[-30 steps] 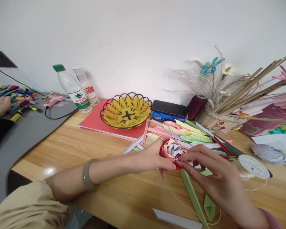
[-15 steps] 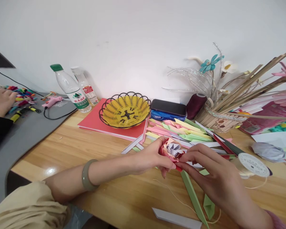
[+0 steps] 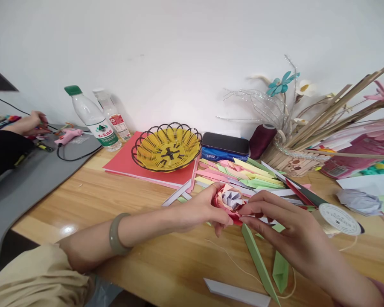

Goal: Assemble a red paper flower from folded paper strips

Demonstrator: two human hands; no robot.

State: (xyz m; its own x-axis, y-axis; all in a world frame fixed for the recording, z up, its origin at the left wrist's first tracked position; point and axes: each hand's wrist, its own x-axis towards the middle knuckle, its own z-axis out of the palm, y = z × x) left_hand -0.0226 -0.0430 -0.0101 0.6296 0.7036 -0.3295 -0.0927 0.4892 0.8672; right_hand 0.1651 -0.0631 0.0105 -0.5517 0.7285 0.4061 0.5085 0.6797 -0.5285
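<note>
A folded paper flower (image 3: pixel 231 198) has a pale grey-white centre, peach petals around it and red paper on the outside. My left hand (image 3: pixel 203 209) is closed around its left side, thumb in front. My right hand (image 3: pixel 286 226) pinches the red outer edge at the flower's lower right, partly hiding it. Beneath the hands lie a long green paper strip (image 3: pixel 259 264), a shorter green folded piece (image 3: pixel 280 273) and a whitish strip (image 3: pixel 237 292). Beside my right hand is a spool of cream cord (image 3: pixel 337 219), its loose cord trailing over the table.
Many folded paper strips (image 3: pixel 243 172) are piled behind the flower. A yellow woven basket (image 3: pixel 169 149) sits on red paper (image 3: pixel 118 160). Bottles (image 3: pixel 104 128), a phone (image 3: pixel 225 143) and a stick-filled holder (image 3: pixel 299 164) line the wall. Another person's hand (image 3: pixel 28 123) is near a pink glue gun (image 3: pixel 68 136).
The other person's hand has moved right and lifted at the far left. My hands stay on the flower; my right fingers have shifted slightly along its red edge.
</note>
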